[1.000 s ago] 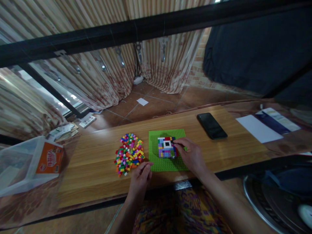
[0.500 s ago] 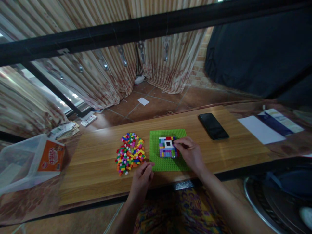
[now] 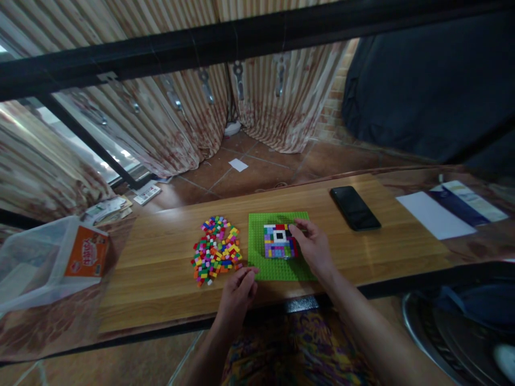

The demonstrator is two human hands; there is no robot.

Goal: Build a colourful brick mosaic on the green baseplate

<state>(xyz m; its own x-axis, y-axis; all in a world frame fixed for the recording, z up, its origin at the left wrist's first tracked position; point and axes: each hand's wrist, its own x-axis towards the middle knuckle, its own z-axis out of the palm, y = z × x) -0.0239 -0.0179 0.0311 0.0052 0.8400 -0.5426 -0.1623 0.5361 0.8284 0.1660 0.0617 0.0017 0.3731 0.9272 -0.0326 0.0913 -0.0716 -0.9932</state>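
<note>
A green studded baseplate point(image 3: 257, 271) lies on the wooden board. On it sits a low, blocky build of small coloured toy bricks point(image 3: 277, 250), with a white square ring around a dark centre on top. My right hand point(image 3: 316, 245) is at the build's upper right corner, its thumb touching or just over the top edge and the index finger apart from it. My left hand point(image 3: 240, 289) rests by the plate's lower left corner, fingertips curled together; whatever may be between them is hidden. Just left of the plate lies a loose pile of coloured bricks point(image 3: 217, 252).
A black phone point(image 3: 354, 208) lies on the wooden board point(image 3: 161, 268) to the right. White paper point(image 3: 434, 214) is beyond it. A clear plastic bin point(image 3: 40, 262) with an orange label stands at the left. A dark metal bar point(image 3: 193, 45) crosses above, in front of striped curtains.
My right hand's fingers have parted from their pinch and shifted slightly up along the build's right edge. My left hand stays nearly in place. The whole view has shifted a little.
</note>
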